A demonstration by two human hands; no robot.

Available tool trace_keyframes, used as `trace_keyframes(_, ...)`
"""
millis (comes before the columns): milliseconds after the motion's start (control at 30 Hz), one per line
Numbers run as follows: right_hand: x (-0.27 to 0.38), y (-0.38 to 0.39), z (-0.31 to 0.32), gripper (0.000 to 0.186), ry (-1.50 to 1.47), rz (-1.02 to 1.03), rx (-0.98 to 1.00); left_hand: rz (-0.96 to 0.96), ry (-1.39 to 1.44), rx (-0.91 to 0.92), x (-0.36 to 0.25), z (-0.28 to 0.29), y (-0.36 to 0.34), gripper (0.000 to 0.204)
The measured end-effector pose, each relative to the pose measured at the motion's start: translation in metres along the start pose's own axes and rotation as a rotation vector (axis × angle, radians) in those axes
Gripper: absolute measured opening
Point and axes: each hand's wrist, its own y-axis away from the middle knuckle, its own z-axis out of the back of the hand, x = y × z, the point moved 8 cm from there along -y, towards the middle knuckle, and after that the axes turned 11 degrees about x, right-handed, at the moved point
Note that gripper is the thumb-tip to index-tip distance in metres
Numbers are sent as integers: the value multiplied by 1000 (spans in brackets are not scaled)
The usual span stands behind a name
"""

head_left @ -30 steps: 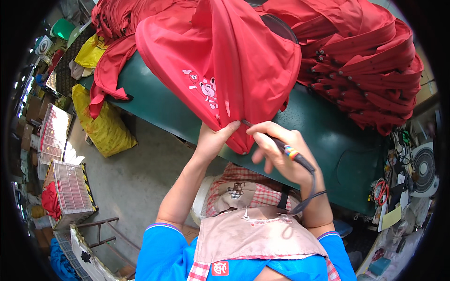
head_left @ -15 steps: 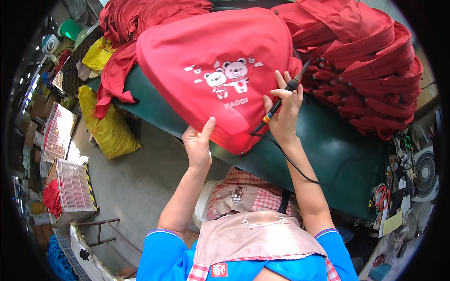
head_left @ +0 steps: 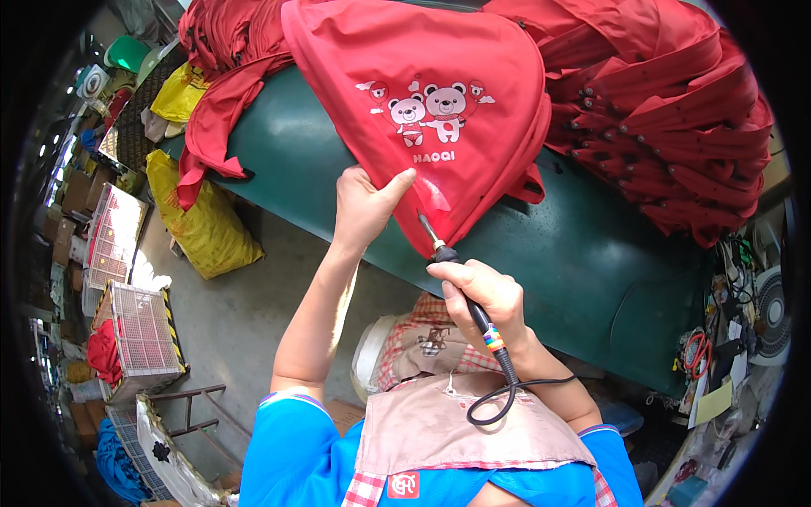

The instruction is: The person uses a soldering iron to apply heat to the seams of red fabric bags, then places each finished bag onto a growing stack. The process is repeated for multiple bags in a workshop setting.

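Note:
A red fabric piece with a rounded, piped edge and two printed white bears lies on the green tabletop, its narrow corner toward me. My left hand grips its left edge near that corner, thumb on top and the other fingers hidden underneath. Wrapped in my right hand is a soldering iron with a black handle, coloured bands and a black cord looping over my forearm. Its metal tip points away from me and appears to meet the fabric's left edge near the corner; exact contact is hard to tell.
Large piles of red fabric pieces rise at the far right, with another heap at the far left. A yellow sack stands on the floor beside the table. Wire crates sit farther left. A fan is at the right.
My right hand has come off the fabric's right side, moved nearer me and turned the soldering iron tip away toward the corner. The fabric has shifted right and away, its shape now narrower.

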Motion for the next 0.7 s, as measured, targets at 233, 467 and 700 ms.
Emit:
trace_keyframes(233,-9,-14,-11,19,107,46,-16,-56,-55,11,-10,-8,2,17)
trace_keyframes(467,-32,-35,6,15,-261,-343,100,-42,-35,21,-3,-11,6,21)
trace_keyframes(700,-35,32,118,34,-261,-362,-450,-119,-405,-11,-12,-27,-4,24)
